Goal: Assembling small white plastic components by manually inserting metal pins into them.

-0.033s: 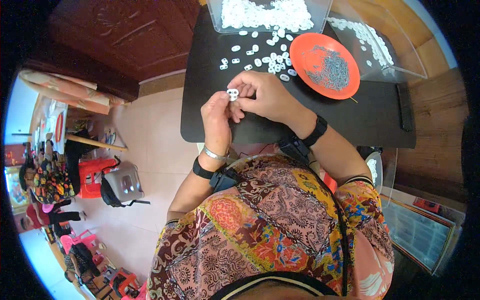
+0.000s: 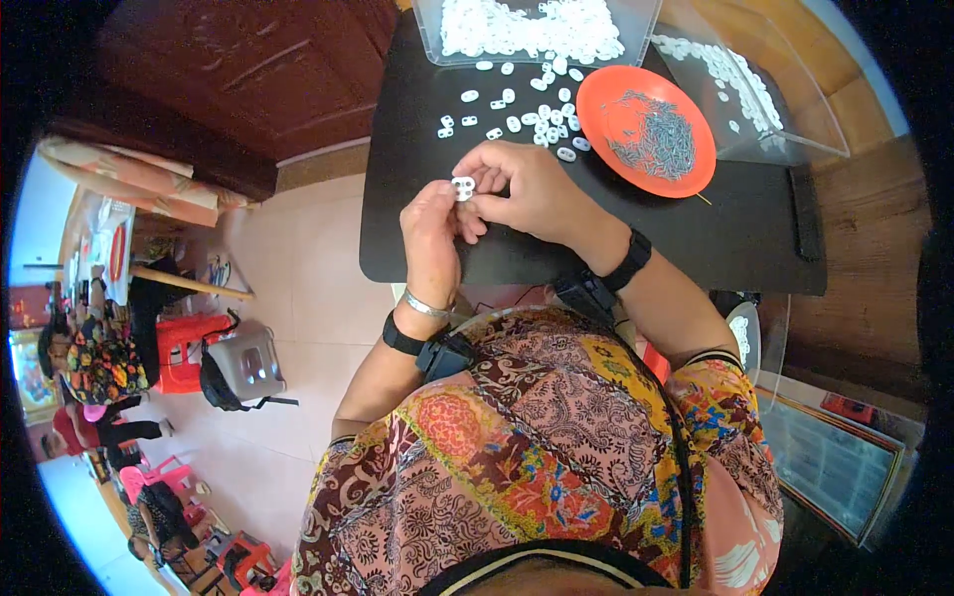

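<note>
Between my two hands, over the near left part of the black table [image 2: 696,243], is a small white plastic piece with dark holes [image 2: 464,189]. My left hand [image 2: 431,226] pinches its left side with the thumb. My right hand [image 2: 522,189] grips it from the right with curled fingers. Whether it is one piece or two put together, I cannot tell. Beyond the hands lie several loose white oval pieces [image 2: 514,124], some showing two holes. An orange-red plate [image 2: 593,109] to the right carries a heap of small grey metal pins [image 2: 664,144].
A clear bin [image 2: 429,40] full of white pieces stands at the far edge. Right of it, a clear tilted container [image 2: 785,147] holds more white pieces [image 2: 735,74]. A grey chair [image 2: 248,363] stands on the floor to the left; other people are farther off.
</note>
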### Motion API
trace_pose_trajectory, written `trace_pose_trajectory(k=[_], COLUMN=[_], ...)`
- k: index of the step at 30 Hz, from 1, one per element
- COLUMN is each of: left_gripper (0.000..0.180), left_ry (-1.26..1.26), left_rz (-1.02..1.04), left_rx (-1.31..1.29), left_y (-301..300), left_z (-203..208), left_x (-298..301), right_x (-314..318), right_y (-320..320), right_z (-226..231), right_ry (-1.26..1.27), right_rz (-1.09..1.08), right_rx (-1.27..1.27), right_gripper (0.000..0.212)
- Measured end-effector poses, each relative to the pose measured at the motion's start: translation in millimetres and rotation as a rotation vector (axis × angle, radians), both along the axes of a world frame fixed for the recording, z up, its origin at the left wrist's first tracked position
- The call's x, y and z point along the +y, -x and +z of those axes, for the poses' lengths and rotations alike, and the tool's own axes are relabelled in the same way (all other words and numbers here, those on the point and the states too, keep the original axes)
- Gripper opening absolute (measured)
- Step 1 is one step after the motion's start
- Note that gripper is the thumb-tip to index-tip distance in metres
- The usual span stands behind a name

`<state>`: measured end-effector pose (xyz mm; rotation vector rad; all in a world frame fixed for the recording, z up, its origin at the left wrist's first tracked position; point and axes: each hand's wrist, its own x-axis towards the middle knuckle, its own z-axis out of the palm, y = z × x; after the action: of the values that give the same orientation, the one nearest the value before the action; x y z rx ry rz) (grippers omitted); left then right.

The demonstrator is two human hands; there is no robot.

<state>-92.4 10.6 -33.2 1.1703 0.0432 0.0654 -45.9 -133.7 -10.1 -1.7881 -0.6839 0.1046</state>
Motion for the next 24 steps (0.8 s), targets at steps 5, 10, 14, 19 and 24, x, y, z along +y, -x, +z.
trace_pose_trajectory(k=[5,10,14,19,24], left_gripper=[0.023,0.024,0.025,0.026,0.026], left_ry=[0.003,-0.033,-0.001,0.029,0.024], left_rz=[-0.010,-0.005,-0.007,-0.052,-0.056], left_rx=[0.033,0.027,-0.011,-0.023,-0.029], left_y=[-1.4,-1.6,0.4,-0.6,0.3], left_z=[-2.1,-2.5,-1.4,-3.3,-7.0], left_x=[0.7,-0.5,0.8,5.0,5.7], right_x=[1.3,4.1,4.0,3.9,4.9], right_y=[-0.1,3.4,5.7,6.2,7.2], right_z=[-2.0,-3.0,1.0,0.2,0.7], right_ry=[0.001,0.055,0.106,0.140,0.154], right_rz=[0.017,-0.067,-0.079,-0.070,-0.039], right_rx=[-0.077,-0.306,-0.388,-0.469,-0.457], right_gripper=[0.028,0.029,0.024,0.021,0.019])
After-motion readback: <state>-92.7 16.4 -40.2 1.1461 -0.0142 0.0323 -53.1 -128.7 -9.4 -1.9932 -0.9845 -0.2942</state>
